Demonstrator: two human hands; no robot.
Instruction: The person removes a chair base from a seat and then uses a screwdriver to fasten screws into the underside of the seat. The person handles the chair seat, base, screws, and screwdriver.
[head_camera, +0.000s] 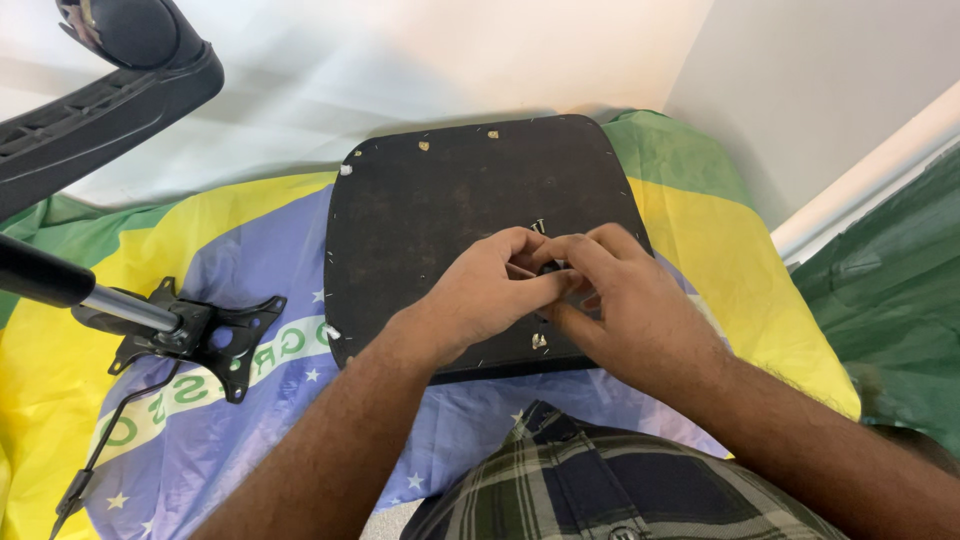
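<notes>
Left hand: the left hand (490, 290) rests on the seat board, fingers curled inward and pinched against a small dark fitting (550, 268) at the board's middle.
Right hand: the right hand (625, 300) meets it from the other side, fingertips pressed to the same fitting, so the 2 hands are closed together over 1 spot; what exactly they pinch is too hidden to tell.
Seat board: the dark seat board (440, 200) lies flat, underside up, directly beneath both hands, which seems to be why the mounting points face upward within reach.
Screw: a small upright screw (539, 226) stands just beyond the fingertips.
Cloth: a green, yellow and blue cloth (250, 260) lies under the board, probably as padding.
Bracket: a black chair bracket (205, 335) with its metal cylinder lies well to the left of the left hand.
Armrest: a black armrest (110, 95) sits far beyond, upper left.
</notes>
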